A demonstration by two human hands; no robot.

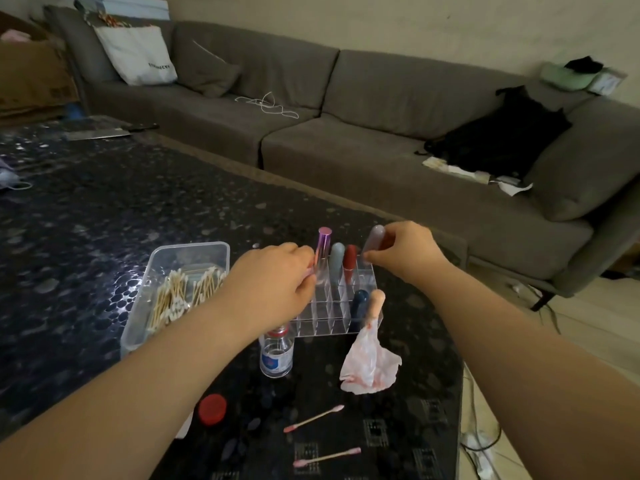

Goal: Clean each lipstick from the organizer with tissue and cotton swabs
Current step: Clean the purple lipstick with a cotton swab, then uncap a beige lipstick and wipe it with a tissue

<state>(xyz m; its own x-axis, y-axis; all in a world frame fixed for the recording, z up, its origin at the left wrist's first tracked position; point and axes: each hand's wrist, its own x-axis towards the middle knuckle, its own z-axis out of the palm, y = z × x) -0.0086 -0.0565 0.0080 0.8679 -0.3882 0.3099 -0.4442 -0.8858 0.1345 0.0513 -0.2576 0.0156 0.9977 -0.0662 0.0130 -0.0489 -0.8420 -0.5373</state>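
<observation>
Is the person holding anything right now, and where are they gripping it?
The right hand pinches a greyish lipstick by its lower end. The left hand touches the pink metallic lipstick, grip unclear.

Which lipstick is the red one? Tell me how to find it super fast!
Look at the clear plastic organizer on the dark table, between the two hands. In its back row stand a shiny pink-purple tube, a grey-blue tube and the red lipstick. It is the only deep red one, just right of the grey-blue tube.
</observation>
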